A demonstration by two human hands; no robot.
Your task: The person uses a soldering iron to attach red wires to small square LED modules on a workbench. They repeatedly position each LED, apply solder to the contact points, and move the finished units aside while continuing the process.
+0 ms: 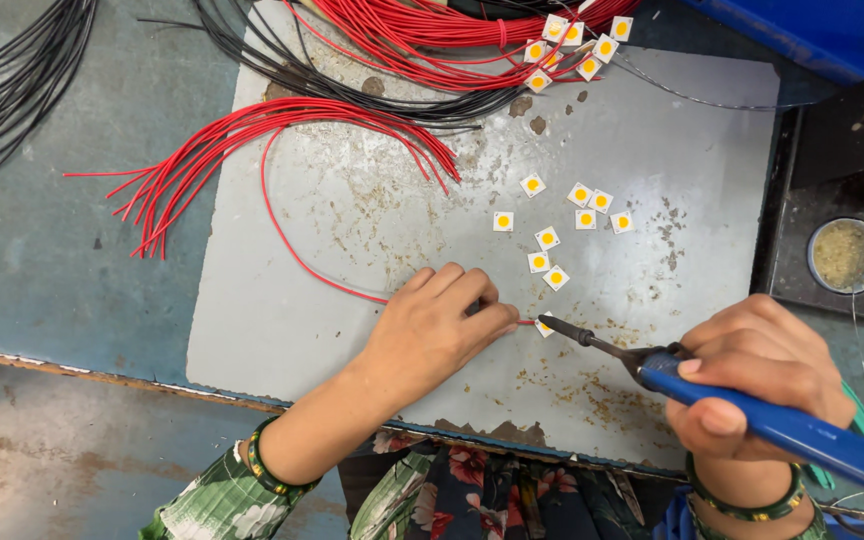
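Head view: on the grey board (352,330), the left hand (432,335) pinches a red wire (292,245) against 1 small chip (544,327); the right hand (762,375) clamps a blue soldering iron (752,410), whose hot tip could burn fingertips (497,318) if the wire slips.

Two hands, left (432,330) and right (762,375), one blue-handled soldering iron (752,410), about seventeen square yellow-centred chips (547,238), one small flux cup (845,256), one grey work mat (352,200).

Blue-handled soldering iron (782,425), red wires (222,150), black wires (12,80), white squares with yellow centres (557,235), green floral sleeves (212,500)
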